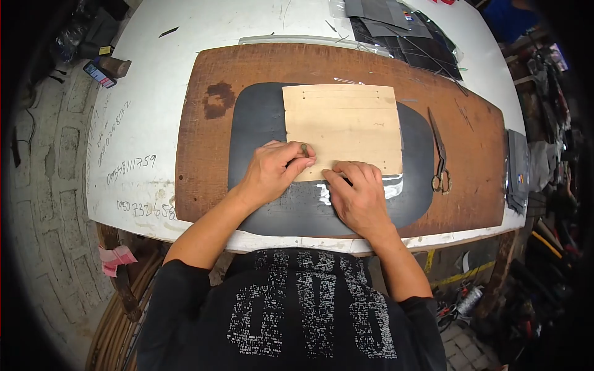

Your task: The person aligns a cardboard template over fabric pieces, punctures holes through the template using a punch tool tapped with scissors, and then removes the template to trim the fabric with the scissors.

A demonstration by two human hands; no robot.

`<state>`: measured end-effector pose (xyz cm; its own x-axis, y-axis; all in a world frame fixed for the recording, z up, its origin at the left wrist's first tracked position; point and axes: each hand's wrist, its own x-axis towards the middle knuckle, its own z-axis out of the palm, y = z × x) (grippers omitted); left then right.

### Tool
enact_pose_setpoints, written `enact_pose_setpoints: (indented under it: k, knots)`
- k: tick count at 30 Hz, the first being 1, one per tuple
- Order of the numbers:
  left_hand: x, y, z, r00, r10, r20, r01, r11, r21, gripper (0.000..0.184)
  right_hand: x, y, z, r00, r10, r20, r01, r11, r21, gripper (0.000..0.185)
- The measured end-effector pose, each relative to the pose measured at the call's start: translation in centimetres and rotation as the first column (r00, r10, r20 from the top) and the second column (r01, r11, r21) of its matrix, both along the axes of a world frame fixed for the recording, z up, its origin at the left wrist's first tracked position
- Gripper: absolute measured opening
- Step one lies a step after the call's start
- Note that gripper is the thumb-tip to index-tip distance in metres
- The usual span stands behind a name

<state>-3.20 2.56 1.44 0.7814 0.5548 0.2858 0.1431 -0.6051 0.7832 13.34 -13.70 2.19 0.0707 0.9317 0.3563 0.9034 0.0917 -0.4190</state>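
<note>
One flat sheet of tan card [343,127] lies under and just beyond the fingers, straight-edged and matt. It is already laid over something glossy [394,187], and dark dots show near its corners; how much is left, I cannot tell. The left hand [270,170] pinches a small brassy tool [304,149] between closed fingers, over the card. The right hand [359,196] curls at the card's near edge; whether its fingers grip anything is unclear. Around both hands spreads a smooth, rounded black mat [257,123] on a scuffed brown board [207,148]. Metal scissors [440,154] lie right of the fingers.
</note>
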Motion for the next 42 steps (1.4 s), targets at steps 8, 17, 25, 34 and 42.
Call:
enact_pose_setpoints:
  k: [8,17,25,34,42]
  knots:
    - [0.1,0.1,-0.4,0.997,-0.047,0.055,0.042,0.996,0.082,0.009,8.1,-3.9,1.8,0.779,-0.591,0.208,0.599,0.8,0.032,0.056]
    - [0.0,0.3,-0.7,0.996,-0.067,0.055,0.056,0.98,0.194,0.013,11.5,-8.2,1.3,0.637,-0.727,0.256,0.771,0.612,-0.18,0.066]
    - [0.0,0.1,-1.0,0.994,-0.058,0.093,0.047,0.993,0.11,0.014,13.1,-10.1,2.6,0.588,-0.781,0.209,0.805,0.54,-0.247,0.055]
    - [0.0,-0.2,-0.7,0.995,-0.037,0.087,0.028,0.994,0.108,0.012,17.7,-12.8,-0.4,0.468,-0.826,-0.315,0.774,0.555,-0.305,0.036]
    - [0.2,-0.1,-0.8,0.997,-0.029,0.068,0.021,0.993,0.117,0.011,15.2,-11.9,3.6,-0.011,-0.125,-0.992,0.673,0.733,-0.1,0.062]
